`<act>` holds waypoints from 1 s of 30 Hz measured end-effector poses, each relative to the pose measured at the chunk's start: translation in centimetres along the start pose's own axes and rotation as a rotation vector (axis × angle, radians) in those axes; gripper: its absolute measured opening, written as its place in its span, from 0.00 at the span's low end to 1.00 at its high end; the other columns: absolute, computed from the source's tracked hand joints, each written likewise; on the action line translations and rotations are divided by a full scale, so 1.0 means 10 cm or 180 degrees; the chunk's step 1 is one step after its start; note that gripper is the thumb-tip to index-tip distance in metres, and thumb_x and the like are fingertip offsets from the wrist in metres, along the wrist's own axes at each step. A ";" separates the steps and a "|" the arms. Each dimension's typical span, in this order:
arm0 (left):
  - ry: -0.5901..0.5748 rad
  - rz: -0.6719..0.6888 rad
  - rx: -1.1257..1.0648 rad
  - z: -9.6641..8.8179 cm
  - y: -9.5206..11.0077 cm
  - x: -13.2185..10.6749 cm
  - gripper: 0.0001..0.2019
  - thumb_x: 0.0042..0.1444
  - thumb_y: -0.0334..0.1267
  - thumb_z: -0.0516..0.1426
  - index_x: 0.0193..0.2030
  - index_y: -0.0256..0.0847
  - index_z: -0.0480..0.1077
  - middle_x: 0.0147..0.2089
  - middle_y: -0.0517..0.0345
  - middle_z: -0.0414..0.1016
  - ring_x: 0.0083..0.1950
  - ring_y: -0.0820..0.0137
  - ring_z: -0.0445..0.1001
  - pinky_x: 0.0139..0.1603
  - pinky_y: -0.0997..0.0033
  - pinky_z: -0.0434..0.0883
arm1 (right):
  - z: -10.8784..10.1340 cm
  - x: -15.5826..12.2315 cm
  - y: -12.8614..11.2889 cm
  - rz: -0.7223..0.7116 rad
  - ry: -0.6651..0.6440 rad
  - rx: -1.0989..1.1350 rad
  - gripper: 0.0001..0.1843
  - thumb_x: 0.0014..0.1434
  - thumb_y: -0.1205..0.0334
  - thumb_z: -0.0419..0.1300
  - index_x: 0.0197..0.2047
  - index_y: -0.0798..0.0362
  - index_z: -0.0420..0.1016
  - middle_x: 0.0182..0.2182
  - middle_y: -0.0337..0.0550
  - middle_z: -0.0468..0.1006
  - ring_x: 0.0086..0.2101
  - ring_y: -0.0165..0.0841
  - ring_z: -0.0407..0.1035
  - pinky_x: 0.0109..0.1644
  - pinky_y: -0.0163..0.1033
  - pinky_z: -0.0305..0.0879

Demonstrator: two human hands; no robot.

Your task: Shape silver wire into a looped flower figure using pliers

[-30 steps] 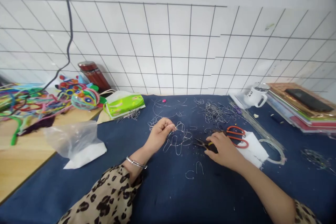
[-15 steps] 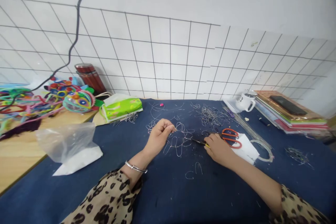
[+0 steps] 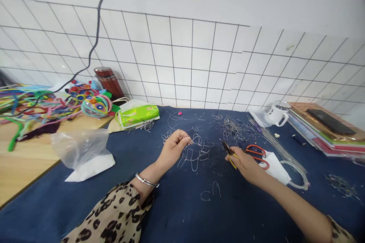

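Note:
My left hand (image 3: pixel 173 148) pinches the edge of a looped silver wire shape (image 3: pixel 196 152) lying on the dark blue cloth (image 3: pixel 176 212). A silver bangle (image 3: pixel 146 179) circles that wrist. My right hand (image 3: pixel 246 165) grips small pliers with yellow handles (image 3: pixel 229 151), their dark jaws tilted up and away from the wire shape. Orange-handled scissors (image 3: pixel 258 152) lie just right of that hand on a white paper (image 3: pixel 278 169). Two small bent wire pieces (image 3: pixel 211 191) rest on the cloth nearer me.
A heap of cut wire (image 3: pixel 234 129) and long straight wires (image 3: pixel 273 140) lie behind. White mug (image 3: pixel 276 114), stacked books with a phone (image 3: pixel 327 125) at right. Green tissue pack (image 3: pixel 138 114), plastic bag (image 3: pixel 81 148), coloured pipe cleaners (image 3: pixel 37 106), red flask (image 3: pixel 108 81) at left.
My right hand has lifted the pliers off the cloth and turned their jaws upward, away from the wire shape. My left hand keeps its pinch. The camera has shifted slightly.

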State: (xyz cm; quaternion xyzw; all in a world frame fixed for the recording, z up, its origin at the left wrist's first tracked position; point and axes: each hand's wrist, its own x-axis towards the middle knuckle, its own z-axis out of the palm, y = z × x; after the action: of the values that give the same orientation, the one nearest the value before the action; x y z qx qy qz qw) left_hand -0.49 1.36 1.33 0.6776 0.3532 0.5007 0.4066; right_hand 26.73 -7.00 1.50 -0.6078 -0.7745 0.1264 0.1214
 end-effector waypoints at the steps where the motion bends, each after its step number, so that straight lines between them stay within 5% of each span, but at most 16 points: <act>1: 0.0001 -0.0017 0.0010 0.01 -0.01 0.00 0.07 0.58 0.38 0.52 0.33 0.37 0.66 0.31 0.60 0.71 0.32 0.74 0.67 0.36 0.74 0.64 | -0.04 -0.01 -0.04 -0.0020 0.0039 0.0334 0.13 0.66 0.59 0.39 0.46 0.52 0.60 0.35 0.42 0.71 0.34 0.31 0.68 0.37 0.35 0.60; 4: 0.0003 -0.0052 0.0030 0.02 -0.03 -0.01 0.07 0.58 0.38 0.52 0.33 0.37 0.65 0.31 0.60 0.70 0.32 0.73 0.67 0.36 0.74 0.64 | -0.13 -0.04 -0.23 -0.0294 0.0190 0.0522 0.14 0.64 0.55 0.43 0.48 0.51 0.60 0.37 0.43 0.69 0.36 0.32 0.65 0.40 0.37 0.60; 11: 0.0152 0.0000 0.0069 0.04 0.00 -0.03 0.07 0.58 0.38 0.53 0.33 0.37 0.65 0.31 0.60 0.69 0.33 0.73 0.67 0.37 0.73 0.64 | -0.17 0.13 -0.50 -0.0935 0.0783 -0.0755 0.17 0.61 0.50 0.49 0.45 0.53 0.68 0.36 0.48 0.65 0.38 0.38 0.60 0.42 0.44 0.58; 30: -0.0046 -0.0057 0.0150 0.03 -0.03 -0.03 0.07 0.59 0.38 0.53 0.32 0.37 0.65 0.29 0.60 0.67 0.31 0.74 0.64 0.33 0.74 0.62 | -0.09 0.50 -0.59 -0.1035 0.0954 -0.1545 0.19 0.62 0.49 0.47 0.46 0.52 0.68 0.36 0.48 0.66 0.36 0.38 0.57 0.39 0.42 0.53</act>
State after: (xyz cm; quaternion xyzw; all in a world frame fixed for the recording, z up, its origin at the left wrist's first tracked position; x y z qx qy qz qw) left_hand -0.30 1.13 0.88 0.6874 0.3680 0.4837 0.3976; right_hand 20.56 -3.43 4.55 -0.4992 -0.8425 -0.1738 0.1042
